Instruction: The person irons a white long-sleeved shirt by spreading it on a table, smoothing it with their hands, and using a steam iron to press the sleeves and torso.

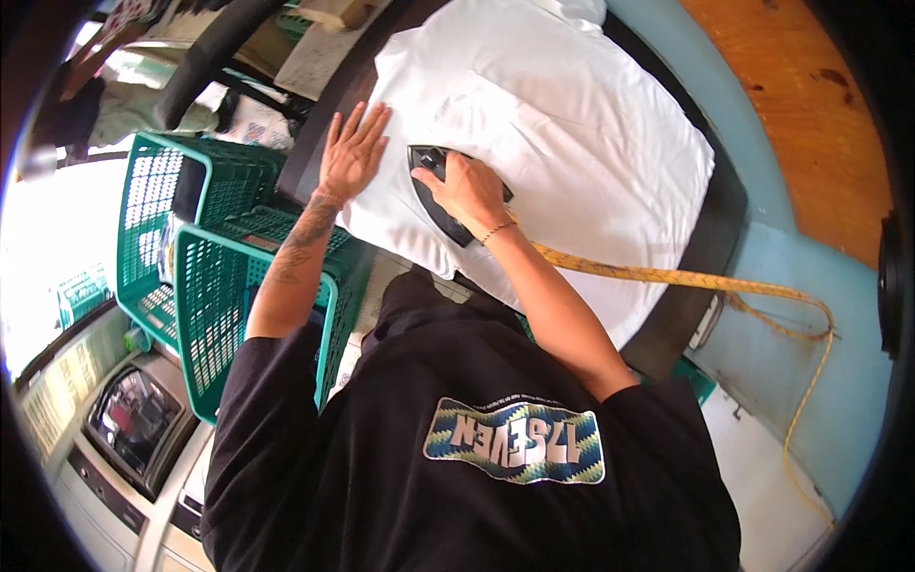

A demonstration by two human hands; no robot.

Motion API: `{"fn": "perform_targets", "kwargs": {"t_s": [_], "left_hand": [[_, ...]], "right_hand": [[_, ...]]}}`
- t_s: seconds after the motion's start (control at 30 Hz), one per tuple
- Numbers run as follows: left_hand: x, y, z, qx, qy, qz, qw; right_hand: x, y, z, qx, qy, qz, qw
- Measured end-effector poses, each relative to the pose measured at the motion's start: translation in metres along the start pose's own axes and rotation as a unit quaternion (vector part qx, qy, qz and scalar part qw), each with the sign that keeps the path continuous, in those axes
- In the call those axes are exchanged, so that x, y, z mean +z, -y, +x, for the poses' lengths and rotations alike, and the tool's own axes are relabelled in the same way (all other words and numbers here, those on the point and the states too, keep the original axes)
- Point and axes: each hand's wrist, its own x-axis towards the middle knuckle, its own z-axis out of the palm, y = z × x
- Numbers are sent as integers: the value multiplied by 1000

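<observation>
A white cloth garment [572,164] lies spread over a dark ironing surface [715,236], with creases across its middle and right side. My right hand [468,187] grips the handle of a black clothes iron [422,189], whose soleplate rests on the cloth. From the back of the iron a yellow fabric-covered cord [643,274] runs to the right. My left hand [352,154] lies flat with fingers extended at the garment's left edge, left of the iron. Part of the garment hangs over the edge nearest my body.
Two green plastic baskets [214,247] stand on their sides at my left. The cord loops by the blue wall [808,357] on the right. An old television [136,422] sits at lower left. Another person [78,93] is partly visible at upper left.
</observation>
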Motion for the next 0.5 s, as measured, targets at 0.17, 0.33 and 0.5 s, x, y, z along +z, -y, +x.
{"fn": "perform_targets", "kwargs": {"t_s": [0.17, 0.33, 0.5], "left_hand": [[-1, 1, 4, -3, 12, -9, 1000], [-2, 3, 1, 1, 39, 10, 999], [1, 5, -1, -6, 49, 32, 998]], "right_hand": [[-15, -48, -28, 179, -44, 22, 983], [-45, -137, -107, 343, -155, 24, 926], [-62, -220, -190, 491, -215, 116, 836]]}}
